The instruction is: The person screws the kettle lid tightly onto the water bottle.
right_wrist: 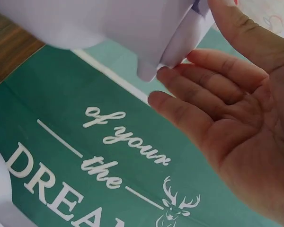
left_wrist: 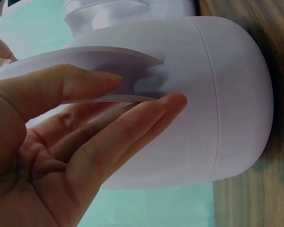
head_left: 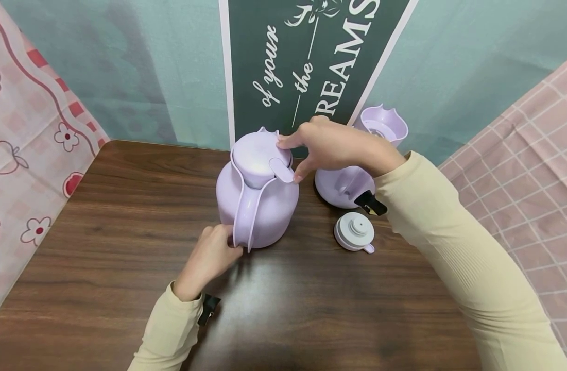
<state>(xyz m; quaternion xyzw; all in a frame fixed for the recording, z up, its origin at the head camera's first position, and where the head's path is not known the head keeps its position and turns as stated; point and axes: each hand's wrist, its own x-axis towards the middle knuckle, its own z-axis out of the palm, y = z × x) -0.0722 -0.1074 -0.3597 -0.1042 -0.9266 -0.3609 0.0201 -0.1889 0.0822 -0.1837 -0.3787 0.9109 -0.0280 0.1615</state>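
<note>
A lavender thermos jug (head_left: 276, 214) stands upright on the table, its handle (head_left: 247, 216) toward me and its round lid (head_left: 260, 154) seated in the mouth. My left hand (head_left: 211, 257) holds the lower part of the handle, with the thumb (left_wrist: 85, 84) on one side and the fingers (left_wrist: 128, 130) on the other. At the lid's right side, my right hand (head_left: 327, 144) grips it, thumb close to the lid's tab (head_left: 281, 170) and fingertips (right_wrist: 166, 74) at the rim.
A second lavender jug (head_left: 341, 185) with an uncovered mouth stands to the right, partly hidden by my right arm. Before it a loose lid (head_left: 355, 230) lies with its grey underside up. Behind the table hangs a green lettered banner (head_left: 288, 67).
</note>
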